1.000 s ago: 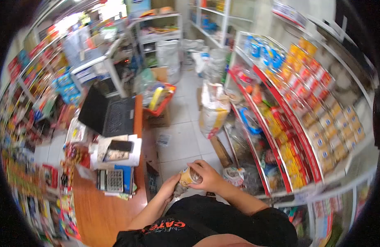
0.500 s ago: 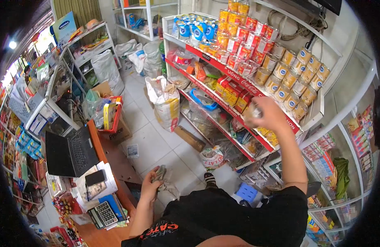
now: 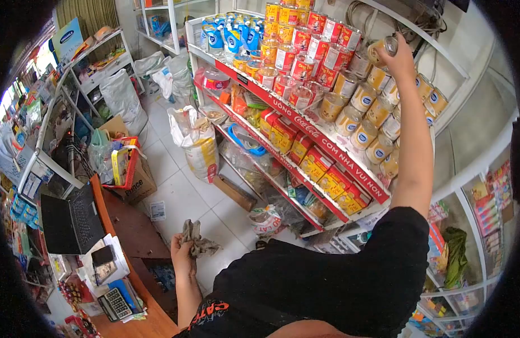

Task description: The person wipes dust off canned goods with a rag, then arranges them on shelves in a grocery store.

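My right hand (image 3: 400, 61) is wrapped round a gold can (image 3: 379, 52), up at the stacked cans on the right of the top shelf. Gold cans with blue labels (image 3: 364, 135) stand in stepped rows below it, and red-and-white cans (image 3: 318, 45) are piled to the left. Low on the left, my left hand (image 3: 183, 253) grips a crumpled grey-brown cloth (image 3: 199, 239) above the tiled floor, apart from the shelves.
The white shelf unit has a red front strip (image 3: 305, 129); yellow-and-red boxes (image 3: 319, 163) fill its middle shelf. A white sack (image 3: 195, 143) stands on the floor. At left, a desk (image 3: 153, 321) carries a laptop (image 3: 74, 219) and calculator (image 3: 116, 303). A glass cabinet curves along the right.
My right hand has risen with the can from the shelf's front edge to the upper rows. My left hand has lifted the cloth a little. The view has shifted to the right.
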### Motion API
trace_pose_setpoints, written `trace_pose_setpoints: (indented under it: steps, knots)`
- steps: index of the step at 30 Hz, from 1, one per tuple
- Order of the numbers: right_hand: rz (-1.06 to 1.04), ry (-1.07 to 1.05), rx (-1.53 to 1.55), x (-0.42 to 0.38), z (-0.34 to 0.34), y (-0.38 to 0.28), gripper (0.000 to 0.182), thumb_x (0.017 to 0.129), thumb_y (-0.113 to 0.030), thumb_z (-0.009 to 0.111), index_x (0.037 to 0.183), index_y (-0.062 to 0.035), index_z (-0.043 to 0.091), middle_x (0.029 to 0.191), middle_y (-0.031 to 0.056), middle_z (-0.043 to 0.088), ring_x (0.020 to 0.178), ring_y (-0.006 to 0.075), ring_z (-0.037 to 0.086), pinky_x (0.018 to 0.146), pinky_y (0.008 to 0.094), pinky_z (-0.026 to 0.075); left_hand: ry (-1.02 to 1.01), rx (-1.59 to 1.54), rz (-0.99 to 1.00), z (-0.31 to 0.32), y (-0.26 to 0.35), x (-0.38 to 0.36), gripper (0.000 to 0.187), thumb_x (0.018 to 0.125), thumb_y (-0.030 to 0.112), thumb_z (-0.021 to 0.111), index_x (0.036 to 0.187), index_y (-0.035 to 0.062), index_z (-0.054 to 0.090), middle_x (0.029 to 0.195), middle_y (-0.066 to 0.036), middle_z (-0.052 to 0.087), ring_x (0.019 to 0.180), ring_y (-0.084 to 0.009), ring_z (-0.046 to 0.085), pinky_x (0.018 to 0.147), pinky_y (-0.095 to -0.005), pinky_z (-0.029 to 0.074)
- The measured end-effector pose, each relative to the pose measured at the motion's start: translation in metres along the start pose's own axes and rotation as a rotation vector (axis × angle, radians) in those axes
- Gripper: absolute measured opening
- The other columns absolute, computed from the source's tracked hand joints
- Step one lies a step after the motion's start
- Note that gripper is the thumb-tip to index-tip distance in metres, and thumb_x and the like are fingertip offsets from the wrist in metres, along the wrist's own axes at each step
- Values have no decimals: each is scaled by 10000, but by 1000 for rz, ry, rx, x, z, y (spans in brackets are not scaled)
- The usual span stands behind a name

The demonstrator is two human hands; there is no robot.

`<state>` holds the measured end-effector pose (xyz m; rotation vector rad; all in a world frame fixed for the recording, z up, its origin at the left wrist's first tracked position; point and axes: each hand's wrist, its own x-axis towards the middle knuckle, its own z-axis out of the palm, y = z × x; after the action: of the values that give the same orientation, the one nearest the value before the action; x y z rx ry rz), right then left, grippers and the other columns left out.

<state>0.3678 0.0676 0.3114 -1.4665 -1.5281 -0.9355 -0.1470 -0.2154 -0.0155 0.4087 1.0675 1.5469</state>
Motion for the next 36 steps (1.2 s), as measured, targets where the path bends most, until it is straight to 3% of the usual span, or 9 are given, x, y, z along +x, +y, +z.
trace_pose_setpoints:
  steps: [8,12,21,27,28,31,32,35,36]
  knots:
    - [277,-219,-56,50,87,44,708,614,-406,731,1158,-46,456,1035,229,583,981,365,557,828,395,442,154,2,135,34,-42,7,227,749,-82,434,911,73,398,871,-80,518,774,-184,533,688,-306,450]
    - [288,-243,-97,61,125,76,664,612,-447,711,1103,-59,491,1024,207,593,972,340,567,824,388,445,322,44,45,46,-39,-9,241,741,-83,428,919,75,392,865,-88,527,781,-199,548,694,-321,459]
    - [210,-441,-17,61,145,86,577,616,-451,702,976,-31,536,984,171,598,930,332,563,800,397,440,279,-78,149,49,-25,-14,246,736,-71,423,936,68,385,900,-123,557,829,-250,580,715,-373,481]
    - [73,-313,38,47,179,120,643,684,-478,655,1102,-26,470,1030,276,537,969,405,529,828,435,429,206,-100,104,59,-36,-5,242,753,-68,417,951,67,388,913,-146,559,827,-252,581,712,-374,485]
    - [126,-440,27,46,159,103,701,718,-488,624,1216,-50,397,1133,329,455,1047,443,476,889,443,400,197,-106,94,61,-36,-5,241,756,-68,417,954,67,389,915,-150,559,827,-252,582,710,-374,486]
    - [57,-256,-52,34,169,103,725,729,-477,617,1285,-97,348,1241,338,356,1138,442,405,944,437,365,156,-31,78,62,-31,-4,232,761,-63,422,952,66,390,916,-155,563,829,-246,582,709,-365,487]
    - [92,-312,-87,32,164,97,729,750,-460,596,1330,-131,299,1315,319,272,1196,437,342,983,430,330,153,-8,86,62,-28,-4,230,762,-62,424,950,65,390,913,-154,565,827,-243,582,703,-361,488]
    - [39,-266,-208,24,133,78,692,766,-448,578,1323,-127,319,1312,308,291,1202,422,342,989,432,321,136,28,112,60,-18,-4,224,766,-61,428,948,65,393,909,-147,571,819,-236,584,686,-352,493]
    - [-68,-183,-303,30,136,96,669,773,-445,569,1316,-130,339,1316,252,337,1193,412,358,991,426,320,131,13,121,58,-15,-4,224,767,-61,428,949,65,394,909,-144,572,816,-234,585,681,-349,495]
